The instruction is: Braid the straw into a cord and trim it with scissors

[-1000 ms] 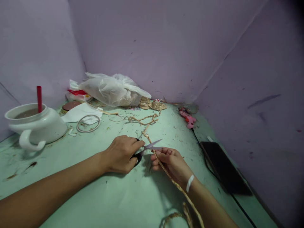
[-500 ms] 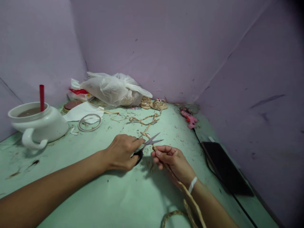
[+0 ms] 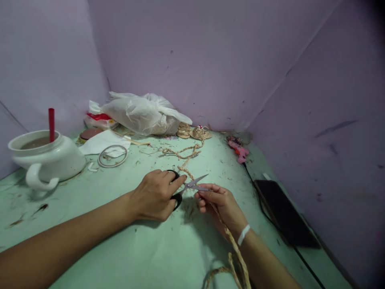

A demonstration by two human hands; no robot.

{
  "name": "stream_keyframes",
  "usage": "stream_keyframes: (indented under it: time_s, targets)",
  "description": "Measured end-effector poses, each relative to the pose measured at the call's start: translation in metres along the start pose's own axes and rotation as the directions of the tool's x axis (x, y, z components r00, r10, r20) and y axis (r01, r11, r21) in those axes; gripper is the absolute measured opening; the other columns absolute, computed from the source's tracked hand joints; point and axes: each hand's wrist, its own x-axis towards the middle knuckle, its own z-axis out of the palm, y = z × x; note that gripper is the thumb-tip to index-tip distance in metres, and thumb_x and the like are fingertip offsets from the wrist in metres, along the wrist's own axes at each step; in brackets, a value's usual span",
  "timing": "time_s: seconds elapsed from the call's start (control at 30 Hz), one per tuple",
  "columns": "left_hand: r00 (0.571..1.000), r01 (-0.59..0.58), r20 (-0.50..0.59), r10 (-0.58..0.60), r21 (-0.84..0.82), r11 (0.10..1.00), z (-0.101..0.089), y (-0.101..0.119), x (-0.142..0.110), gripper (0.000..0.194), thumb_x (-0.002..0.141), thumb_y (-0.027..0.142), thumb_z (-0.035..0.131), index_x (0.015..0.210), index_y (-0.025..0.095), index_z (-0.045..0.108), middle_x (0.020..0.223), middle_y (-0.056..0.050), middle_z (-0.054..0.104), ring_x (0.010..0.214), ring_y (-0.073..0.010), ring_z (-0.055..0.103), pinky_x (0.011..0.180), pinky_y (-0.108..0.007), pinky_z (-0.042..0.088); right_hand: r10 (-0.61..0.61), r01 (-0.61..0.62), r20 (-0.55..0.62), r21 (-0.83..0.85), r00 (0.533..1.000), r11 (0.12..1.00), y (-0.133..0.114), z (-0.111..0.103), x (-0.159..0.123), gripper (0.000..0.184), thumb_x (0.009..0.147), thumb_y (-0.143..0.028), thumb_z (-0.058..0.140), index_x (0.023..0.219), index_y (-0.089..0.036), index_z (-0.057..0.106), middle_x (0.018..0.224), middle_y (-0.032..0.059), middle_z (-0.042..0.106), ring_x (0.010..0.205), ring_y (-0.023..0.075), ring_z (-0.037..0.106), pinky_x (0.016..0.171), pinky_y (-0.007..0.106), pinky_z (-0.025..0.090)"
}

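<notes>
Black-handled scissors (image 3: 189, 186) are in my left hand (image 3: 158, 194), with fingers in the loops and the blades spread apart, pointing right. My right hand (image 3: 218, 199) pinches a tan braided cord (image 3: 189, 173) close to the blade tips. The lower blade reaches my right fingertips; whether it touches the cord there, I cannot tell. From those fingers the cord runs away across the table in loose bends toward small woven tan pieces (image 3: 200, 132). Loose tan strands (image 3: 236, 251) trail from my right hand toward the front edge of view.
A white mug (image 3: 54, 160) of brown liquid with a red straw stands left, near a metal ring (image 3: 112, 156) and white paper (image 3: 102, 143). A plastic bag (image 3: 144, 114) lies against the back wall. At right are a pink glue gun (image 3: 239, 151), its black cable and a dark phone (image 3: 284, 212).
The scissors have moved slightly right and down, bringing the blades closer to my right fingertips. My right hand has shifted a little to the right, still pinching the cord.
</notes>
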Motion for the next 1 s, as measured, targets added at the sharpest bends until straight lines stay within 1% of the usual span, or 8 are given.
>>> stream_keyframes:
  time_s: [0.1,0.33,0.73,0.87,1.0]
  targets:
    - [1.000,-0.017,0.004,0.017,0.007,1.000,-0.0006,-0.0012,0.0000,0.053,0.068,0.026,0.043,0.121,0.014,0.040,0.086,-0.009,0.054,0.072,-0.0208,0.049,0.064,-0.035,0.039,-0.008,0.008,0.003,-0.006,1.000,1.000,-0.0006,0.0005,-0.0011,0.020,0.046,-0.015,0.072,0.063,-0.011,0.063,0.051,0.0032,0.064,0.037,0.0068,0.050,0.035,0.015,0.043]
    - [0.999,-0.047,0.003,0.047,0.005,0.999,-0.0001,-0.0045,-0.0005,0.053,0.069,0.024,0.042,0.121,0.014,0.039,0.081,-0.008,0.054,0.070,-0.0203,0.051,0.061,-0.034,0.040,-0.035,0.037,0.055,-0.028,0.998,0.999,0.0001,-0.0003,-0.0009,0.026,0.047,-0.018,0.076,0.068,-0.010,0.063,0.055,0.0039,0.065,0.039,0.0064,0.052,0.038,0.016,0.044]
    - [0.996,-0.083,0.042,0.083,-0.007,0.997,-0.0030,-0.0059,0.0000,0.050,0.066,0.015,0.040,0.116,0.011,0.040,0.077,-0.007,0.056,0.067,-0.0210,0.053,0.058,-0.034,0.041,-0.069,0.073,0.060,-0.063,0.996,0.995,0.0008,-0.0008,-0.0017,0.023,0.050,-0.019,0.076,0.066,-0.010,0.064,0.054,0.0034,0.064,0.040,0.0073,0.052,0.038,0.018,0.045]
    - [0.995,-0.069,0.067,0.069,0.000,0.998,-0.0028,-0.0054,-0.0001,0.045,0.068,0.014,0.040,0.113,0.012,0.041,0.075,-0.006,0.056,0.064,-0.0197,0.054,0.056,-0.032,0.041,-0.075,0.079,0.055,-0.072,0.996,0.994,0.0009,-0.0012,-0.0017,0.021,0.050,-0.020,0.075,0.065,-0.010,0.064,0.054,0.0031,0.064,0.040,0.0065,0.051,0.039,0.017,0.045]
    - [0.993,-0.083,0.089,0.082,-0.001,0.997,-0.0006,-0.0066,-0.0008,0.041,0.069,0.013,0.039,0.110,0.013,0.043,0.073,-0.005,0.057,0.059,-0.0191,0.054,0.054,-0.031,0.040,-0.082,0.085,0.050,-0.074,0.995,0.994,0.0014,-0.0025,-0.0006,0.019,0.052,-0.020,0.075,0.064,-0.010,0.063,0.055,0.0028,0.064,0.040,0.0064,0.051,0.039,0.016,0.045]
